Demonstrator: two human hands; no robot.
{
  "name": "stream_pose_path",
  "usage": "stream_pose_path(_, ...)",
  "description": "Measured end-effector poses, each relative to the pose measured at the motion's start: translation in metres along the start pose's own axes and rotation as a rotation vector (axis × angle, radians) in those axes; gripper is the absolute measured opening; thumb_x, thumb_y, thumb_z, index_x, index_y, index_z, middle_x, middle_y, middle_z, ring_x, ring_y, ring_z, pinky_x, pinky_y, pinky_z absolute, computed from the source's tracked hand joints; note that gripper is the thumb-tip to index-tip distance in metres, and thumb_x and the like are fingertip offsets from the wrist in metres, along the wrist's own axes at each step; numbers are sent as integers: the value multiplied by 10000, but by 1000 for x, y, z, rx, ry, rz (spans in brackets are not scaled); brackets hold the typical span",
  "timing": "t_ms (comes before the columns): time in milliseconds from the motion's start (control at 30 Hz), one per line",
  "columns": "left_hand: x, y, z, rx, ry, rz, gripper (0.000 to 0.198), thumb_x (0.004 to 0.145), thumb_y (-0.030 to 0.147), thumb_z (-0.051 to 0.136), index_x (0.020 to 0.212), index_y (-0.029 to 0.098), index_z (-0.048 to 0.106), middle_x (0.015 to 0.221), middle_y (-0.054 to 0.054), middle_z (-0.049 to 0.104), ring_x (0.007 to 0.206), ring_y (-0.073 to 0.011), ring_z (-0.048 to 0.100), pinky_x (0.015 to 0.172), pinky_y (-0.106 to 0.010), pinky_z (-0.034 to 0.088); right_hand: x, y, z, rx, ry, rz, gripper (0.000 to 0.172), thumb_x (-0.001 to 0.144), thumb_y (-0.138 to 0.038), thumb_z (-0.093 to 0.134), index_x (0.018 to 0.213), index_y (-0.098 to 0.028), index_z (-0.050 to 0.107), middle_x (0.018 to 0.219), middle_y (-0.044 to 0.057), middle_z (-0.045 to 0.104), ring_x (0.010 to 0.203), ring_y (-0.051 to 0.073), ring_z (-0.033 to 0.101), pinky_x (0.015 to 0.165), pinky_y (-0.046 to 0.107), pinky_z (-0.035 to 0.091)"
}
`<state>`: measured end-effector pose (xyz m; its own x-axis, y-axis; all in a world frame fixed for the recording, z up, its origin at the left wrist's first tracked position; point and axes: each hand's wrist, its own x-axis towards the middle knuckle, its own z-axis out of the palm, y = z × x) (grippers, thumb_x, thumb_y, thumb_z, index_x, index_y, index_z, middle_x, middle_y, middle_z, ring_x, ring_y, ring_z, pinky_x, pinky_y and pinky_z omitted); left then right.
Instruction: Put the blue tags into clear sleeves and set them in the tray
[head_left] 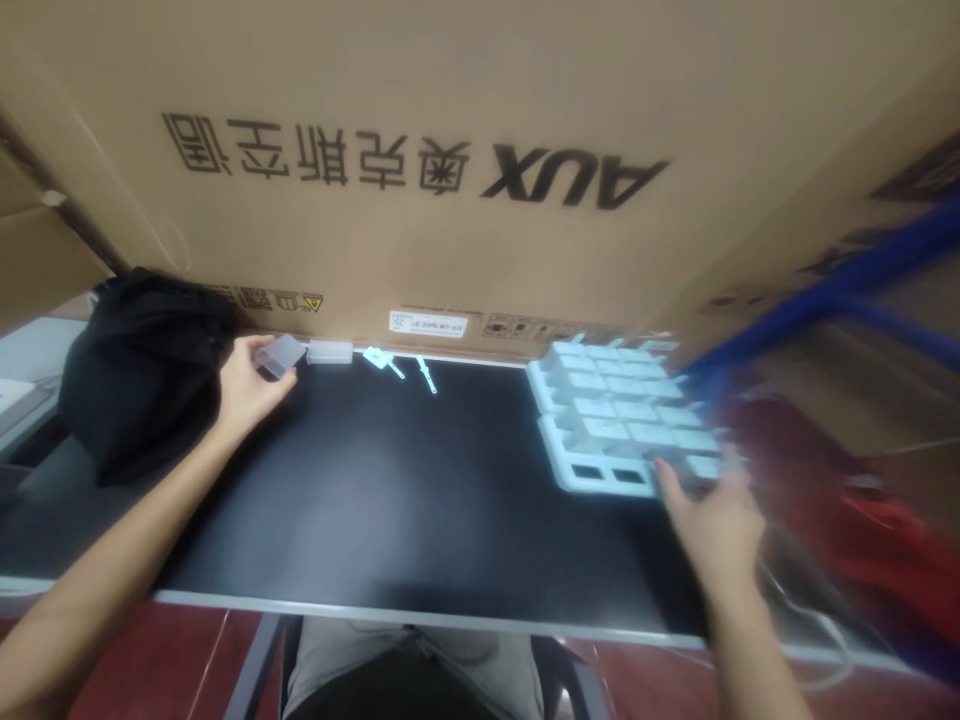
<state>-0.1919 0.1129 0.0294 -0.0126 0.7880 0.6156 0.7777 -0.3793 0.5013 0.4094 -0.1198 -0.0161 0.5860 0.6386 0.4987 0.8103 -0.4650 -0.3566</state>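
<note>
"What did the left hand [253,392] hold?"
"It pinched a clear box [280,356] toward the back left of the black table [390,500]. Light and stiff, I guessed, best held by its side walls."
"And the right hand [716,525]?"
"It straddled the near right corner of the blue rack [562,462], thumb apart from fingers; blur hid whether it gripped."

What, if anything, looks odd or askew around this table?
The large cardboard box behind the table stands upside down: its AUX lettering is inverted. Two small light-blue pieces also lie loose near it, apart from the light-blue rack. No spill shows.
</note>
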Motion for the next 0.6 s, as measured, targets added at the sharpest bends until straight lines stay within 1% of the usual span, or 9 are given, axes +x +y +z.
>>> stream_pose_path(100, -9, 16, 0, -180, 17, 44, 621, 763, 351, 798, 1298, 187, 527, 1345, -108, 659, 1167, -261, 699, 1007, -436, 609, -4, 3, -2, 34, 47, -32, 1096, 881, -755, 466, 1601, 56, 307, 1474, 384, 489, 1338, 567, 497, 1076, 741, 387)
stream_pose_path(200, -14, 30, 4, -266, 17, 123, 578, 776, 389, 814, 1259, 177, 578, 1290, -108, 688, 1198, -262, 688, 1045, -435, 588, -7, -4, -9, 61, 304, 13, 1050, 876, -680, 556, 1639, -15, 275, 1511, 390, 424, 1447, 597, 327, 1150, 800, 185)
stream_pose_path(233, -15, 34, 5, -272, 9, 146, 563, 775, 400, 818, 1243, 176, 597, 1258, -105, 697, 1177, -262, 692, 1040, -435, 586, -6, -12, -12, 84, 407, -5, 978, 876, -636, 587, 1624, -56, 341, 1476, 374, 462, 1440, 585, 340, 1156, 793, 174)
stream_pose_path(300, -16, 40, 9, -271, -21, 185, 536, 776, 413, 816, 1218, 180, 624, 1219, -103, 700, 1136, -264, 692, 1010, -436, 588, -3, -42, -17, 158, 514, -160, 750, 889, -535, 610, 1503, -113, 531, 1313, 318, 589, 1341, 526, 474, 1138, 748, 267)
stream_pose_path(333, -15, 43, 12, -270, -33, 205, 521, 779, 416, 810, 1209, 183, 631, 1211, -103, 698, 1126, -268, 687, 996, -440, 585, -1, -64, -17, 199, 486, -296, 606, 899, -487, 605, 1390, -133, 627, 1190, 271, 648, 1231, 473, 564, 1087, 701, 365)
stream_pose_path(433, -15, 51, 22, -304, -55, 292, 450, 808, 394, 769, 1186, 194, 628, 1193, -104, 696, 1104, -276, 671, 976, -454, 561, 3, -150, -6, 348, 180, -618, 324, 969, -345, 528, 1194, -167, 678, 991, 143, 698, 981, 309, 647, 959, 529, 501)
stream_pose_path(500, -17, 56, 28, -351, -79, 368, 421, 831, 369, 734, 1194, 200, 604, 1142, -95, 704, 1065, -271, 663, 959, -453, 543, 3, -212, 14, 387, -83, -764, 261, 993, -310, 505, 1114, -171, 690, 1014, 133, 710, 988, 277, 637, 939, 454, 514)
stream_pose_path(567, -21, 59, 31, -383, -115, 432, 439, 844, 359, 706, 1233, 207, 569, 1084, -83, 698, 1031, -266, 646, 945, -454, 528, 0, -268, 42, 357, -341, -833, 269, 1007, -270, 476, 1135, -163, 687, 1129, 153, 703, 1102, 280, 609, 1002, 433, 493)
stream_pose_path(600, -24, 60, 32, -389, -133, 446, 460, 848, 359, 695, 1257, 210, 547, 1058, -76, 686, 1013, -262, 636, 936, -453, 523, -2, -292, 56, 350, -389, -855, 261, 1005, -269, 491, 1137, -160, 688, 1142, 152, 700, 1126, 279, 601, 1025, 423, 484)
